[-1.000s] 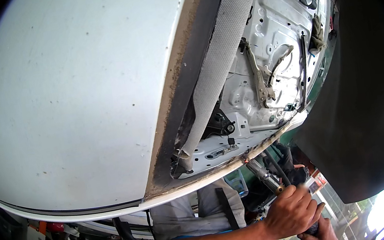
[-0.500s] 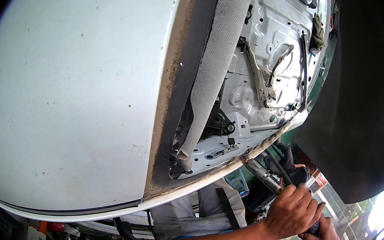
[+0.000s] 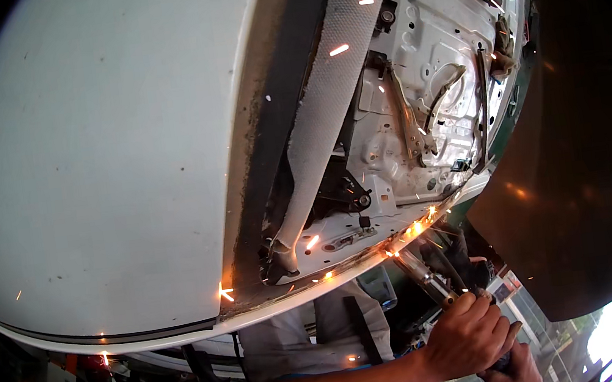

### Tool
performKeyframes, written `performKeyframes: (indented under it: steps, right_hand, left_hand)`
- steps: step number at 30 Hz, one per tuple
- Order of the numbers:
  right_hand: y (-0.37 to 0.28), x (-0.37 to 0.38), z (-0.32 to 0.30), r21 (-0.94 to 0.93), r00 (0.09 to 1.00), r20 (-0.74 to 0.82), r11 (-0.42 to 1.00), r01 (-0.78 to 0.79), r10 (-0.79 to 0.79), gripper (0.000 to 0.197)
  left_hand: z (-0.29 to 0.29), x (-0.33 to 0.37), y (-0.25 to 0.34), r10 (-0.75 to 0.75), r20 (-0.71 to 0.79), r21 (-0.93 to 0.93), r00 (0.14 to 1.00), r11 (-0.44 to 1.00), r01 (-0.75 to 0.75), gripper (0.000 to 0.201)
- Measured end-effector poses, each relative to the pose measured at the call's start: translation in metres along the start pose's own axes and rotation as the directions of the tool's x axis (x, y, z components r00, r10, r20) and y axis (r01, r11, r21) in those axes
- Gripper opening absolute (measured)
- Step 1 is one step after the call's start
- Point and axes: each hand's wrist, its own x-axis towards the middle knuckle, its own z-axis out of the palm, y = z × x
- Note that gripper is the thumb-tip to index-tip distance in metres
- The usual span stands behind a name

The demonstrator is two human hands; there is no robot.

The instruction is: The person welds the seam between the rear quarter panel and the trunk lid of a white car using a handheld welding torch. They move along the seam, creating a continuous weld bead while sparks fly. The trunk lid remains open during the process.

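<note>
My left hand (image 3: 461, 336) wraps round the front of a welding torch (image 3: 425, 277) that has a silvery metal nozzle. My right hand (image 3: 515, 373) closes on its dark rear grip, partly hidden behind my left. The nozzle tip points up and left at the white edge strip (image 3: 364, 263) of a car body. Bright orange sparks burst along this strip at the tip and fly over the panels. I cannot tell whether the tip touches the metal.
A white car roof (image 3: 104, 162) fills the left, bordered by a textured grey trim strip (image 3: 324, 89). Locking pliers (image 3: 408, 117) lie on the bare white inner panel (image 3: 393, 157). A large dark panel (image 3: 562, 159) hangs at the right.
Sparks have broken out along the strip at the torch tip. The picture is darker and the car has shifted slightly left in view. Both hands keep their hold.
</note>
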Motion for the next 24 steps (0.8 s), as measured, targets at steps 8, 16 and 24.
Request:
performKeyframes:
  steps: [8, 16, 24]
  right_hand:
    - [0.001, 0.003, -0.003, 0.025, 1.0, 0.014, 1.0, 0.0, 0.0, 0.031]
    - [0.002, 0.009, -0.004, 0.009, 0.999, 0.032, 1.0, 0.024, -0.024, 0.032]
    - [0.002, 0.013, -0.006, 0.015, 0.998, 0.04, 0.999, 0.049, -0.05, 0.033]
  left_hand:
    - [0.002, 0.0, -0.001, 0.009, 0.002, 0.014, 1.0, 1.0, -0.009, 0.034]
    - [0.001, 0.001, -0.004, -0.009, -0.008, 0.019, 1.0, 1.0, 0.009, 0.033]
    - [-0.004, 0.004, -0.006, -0.002, -0.018, 0.022, 1.0, 1.0, 0.002, 0.031]
